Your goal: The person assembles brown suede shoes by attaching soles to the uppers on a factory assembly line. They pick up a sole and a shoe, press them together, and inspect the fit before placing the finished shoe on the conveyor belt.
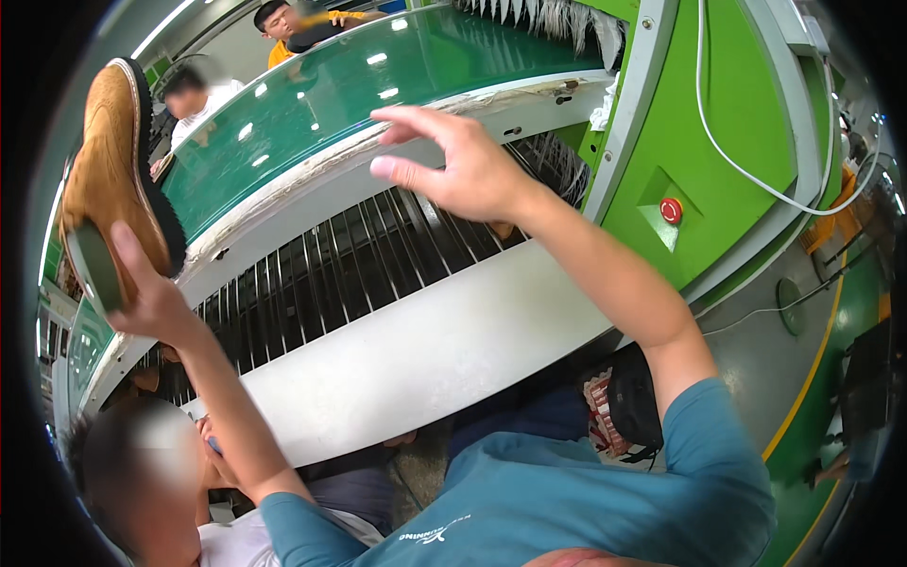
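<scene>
One tan shoe (109, 180), left hand (151, 302)

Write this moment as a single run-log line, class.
left hand: holds tan shoe raised, sole outward | right hand: open, empty, above green conveyor belt | slatted lower track: bare

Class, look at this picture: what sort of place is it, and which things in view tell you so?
Most likely a shoe factory line. The left hand holds up a tan suede shoe with a black sole, a long green conveyor belt runs past seated workers, and a green machine housing with a red round button stands beside it.
</scene>
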Demonstrator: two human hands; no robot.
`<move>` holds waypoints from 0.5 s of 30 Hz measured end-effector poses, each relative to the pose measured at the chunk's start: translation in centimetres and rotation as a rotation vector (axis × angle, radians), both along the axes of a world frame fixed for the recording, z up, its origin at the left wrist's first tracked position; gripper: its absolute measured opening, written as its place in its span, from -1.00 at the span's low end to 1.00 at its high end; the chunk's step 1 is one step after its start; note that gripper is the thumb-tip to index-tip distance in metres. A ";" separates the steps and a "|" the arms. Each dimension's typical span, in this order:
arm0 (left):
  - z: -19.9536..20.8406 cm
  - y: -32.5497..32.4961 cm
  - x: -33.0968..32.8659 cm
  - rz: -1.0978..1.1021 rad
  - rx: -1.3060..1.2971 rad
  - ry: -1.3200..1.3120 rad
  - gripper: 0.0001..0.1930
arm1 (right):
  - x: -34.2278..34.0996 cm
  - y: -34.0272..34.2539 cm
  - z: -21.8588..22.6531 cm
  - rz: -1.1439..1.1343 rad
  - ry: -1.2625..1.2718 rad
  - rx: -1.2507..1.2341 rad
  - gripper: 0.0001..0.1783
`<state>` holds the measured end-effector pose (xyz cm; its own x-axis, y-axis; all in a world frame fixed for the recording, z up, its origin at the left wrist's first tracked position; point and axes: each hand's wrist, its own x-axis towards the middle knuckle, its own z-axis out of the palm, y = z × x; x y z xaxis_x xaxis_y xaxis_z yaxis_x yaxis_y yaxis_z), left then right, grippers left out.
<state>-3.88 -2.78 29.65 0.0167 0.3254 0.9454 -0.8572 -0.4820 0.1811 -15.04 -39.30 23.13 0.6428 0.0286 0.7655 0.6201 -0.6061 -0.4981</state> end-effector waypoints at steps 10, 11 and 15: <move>-0.2 10.4 17.6 0.193 0.468 0.469 -0.52 | 7.6 -4.0 3.4 -0.186 0.132 0.071 -0.55; -0.5 10.6 17.5 0.114 0.456 0.433 -0.54 | 8.4 -4.2 3.7 -0.167 0.175 0.090 -0.56; -1.0 11.5 17.3 0.016 0.363 0.469 -0.50 | 11.7 -5.4 4.3 -0.196 0.248 0.018 -0.54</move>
<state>13.39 8.74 28.64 0.4579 -0.0138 0.8889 -0.7175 -0.5962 0.3603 -3.37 -44.67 27.48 0.8020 -0.1263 0.5838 0.3504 -0.6921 -0.6311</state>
